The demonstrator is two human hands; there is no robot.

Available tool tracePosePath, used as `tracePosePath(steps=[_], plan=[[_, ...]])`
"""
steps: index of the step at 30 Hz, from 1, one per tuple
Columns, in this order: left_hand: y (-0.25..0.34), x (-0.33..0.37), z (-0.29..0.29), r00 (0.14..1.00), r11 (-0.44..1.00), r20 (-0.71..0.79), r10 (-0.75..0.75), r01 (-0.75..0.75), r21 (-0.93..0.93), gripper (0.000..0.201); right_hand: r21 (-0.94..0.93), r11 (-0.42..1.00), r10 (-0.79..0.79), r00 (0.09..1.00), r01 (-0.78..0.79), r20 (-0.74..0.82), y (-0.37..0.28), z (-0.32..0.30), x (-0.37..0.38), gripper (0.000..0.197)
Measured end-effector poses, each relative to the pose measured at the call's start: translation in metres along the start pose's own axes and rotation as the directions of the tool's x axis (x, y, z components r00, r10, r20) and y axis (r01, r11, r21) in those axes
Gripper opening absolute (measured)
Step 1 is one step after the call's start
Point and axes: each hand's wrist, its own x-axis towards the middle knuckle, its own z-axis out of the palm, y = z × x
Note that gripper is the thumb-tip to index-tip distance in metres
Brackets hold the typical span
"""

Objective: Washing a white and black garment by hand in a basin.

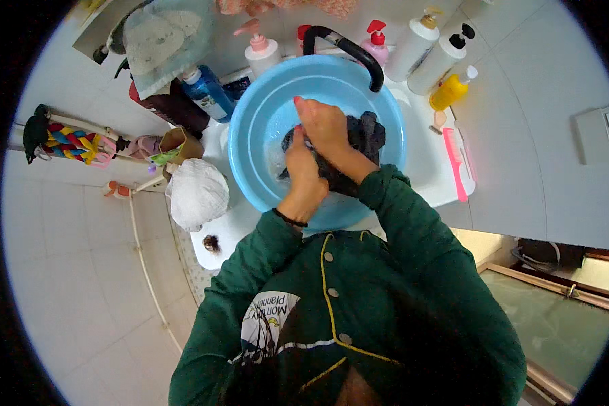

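Both my hands work over a round light-blue basin [246, 162] that sits on a white washbasin top. Inside it lies a dark, wet-looking cloth [367, 139], bunched up, with some suds beside it on the left. My left hand [303, 169], a black band at its wrist, is closed on part of the cloth. Just above and to the right, my right hand [325, 128] is closed on the cloth too, its fingers bent toward the left. The two hands are close together, and they hide much of the cloth between them.
A black curved faucet [348, 47] reaches over the basin's far rim. Pump bottles stand behind, including a white one [262, 55] and a yellow one [452, 90]. A pink comb [455, 162] lies at right. A white covered bundle [197, 195] sits at left.
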Motion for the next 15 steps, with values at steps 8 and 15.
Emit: tracePosePath(steps=[8,15], plan=[[0.055,-0.021,-0.005,0.955,0.956,0.235,-0.183,0.228,-0.183,0.039,0.307,0.951,0.043,0.975,0.026,-0.216,0.043,-0.012,0.019,0.043],[0.084,-0.004,-0.039,0.917,0.978,0.345,0.2,-0.207,-0.016,0.032,0.701,0.598,0.24,0.921,-0.389,0.307,0.011,-0.052,-0.004,0.03]])
